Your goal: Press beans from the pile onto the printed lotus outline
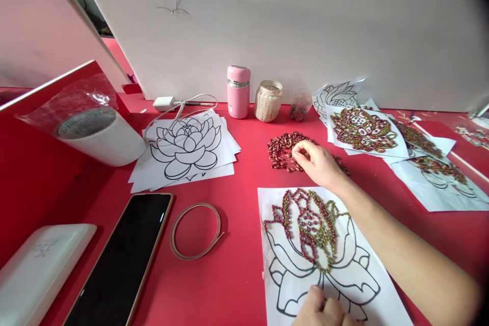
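Note:
My right hand (315,163) reaches to a loose pile of red beans (284,145), thumb and forefinger pinched together at the beans. Whether a bean is between the fingertips I cannot make out. In front lies a sheet of paper (282,275) with a black lotus outline, its upper petals and centre lined with red and green beans (310,224). At the bottom edge my left hand (323,310) rests on the lower part of this sheet, fingers curled in; what they hold, if anything, is hidden.
To the left are lotus sheets (191,147), a tape roll (196,232), a phone (122,260), a power bank (46,270) and a white cylinder (107,137). Behind stand a pink flask (239,91), a jar (268,102) and a bag (300,109). Bean-covered sheets (364,132) lie right.

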Demonstrator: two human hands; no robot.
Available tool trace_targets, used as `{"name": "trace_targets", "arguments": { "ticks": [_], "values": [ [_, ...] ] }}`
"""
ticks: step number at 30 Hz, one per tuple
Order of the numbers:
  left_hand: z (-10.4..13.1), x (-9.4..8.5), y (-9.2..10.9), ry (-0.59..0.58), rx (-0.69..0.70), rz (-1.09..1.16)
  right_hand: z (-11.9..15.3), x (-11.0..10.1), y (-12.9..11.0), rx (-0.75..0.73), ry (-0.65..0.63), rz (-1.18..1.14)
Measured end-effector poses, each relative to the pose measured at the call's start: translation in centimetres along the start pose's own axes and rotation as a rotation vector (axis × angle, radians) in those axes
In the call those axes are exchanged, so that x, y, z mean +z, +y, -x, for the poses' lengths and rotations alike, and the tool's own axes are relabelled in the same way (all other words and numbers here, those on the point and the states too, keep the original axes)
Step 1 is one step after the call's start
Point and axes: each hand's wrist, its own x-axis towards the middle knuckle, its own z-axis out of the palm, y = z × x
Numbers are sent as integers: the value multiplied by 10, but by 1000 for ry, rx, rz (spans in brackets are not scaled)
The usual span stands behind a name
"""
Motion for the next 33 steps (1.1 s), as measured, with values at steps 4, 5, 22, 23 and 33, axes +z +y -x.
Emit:
{"name": "trace_targets", "arguments": {
  "ticks": [4,5,22,23,33],
  "values": [
    [7,3,-1,25,29,-12,34,-6,0,32,-44,-382],
    [8,2,-3,35,42,-12,44,-7,0,54,-63,-452],
    [-13,-58,-14,223,87,-65,126,-4,-17,137,-204,-683],
    [-11,-58,-13,191,98,-73,126,-2,-19,107,-213,-643],
    [-2,-63,-15,-32,143,1,135,17,-25,-145,-61,-357]
  ]
}}
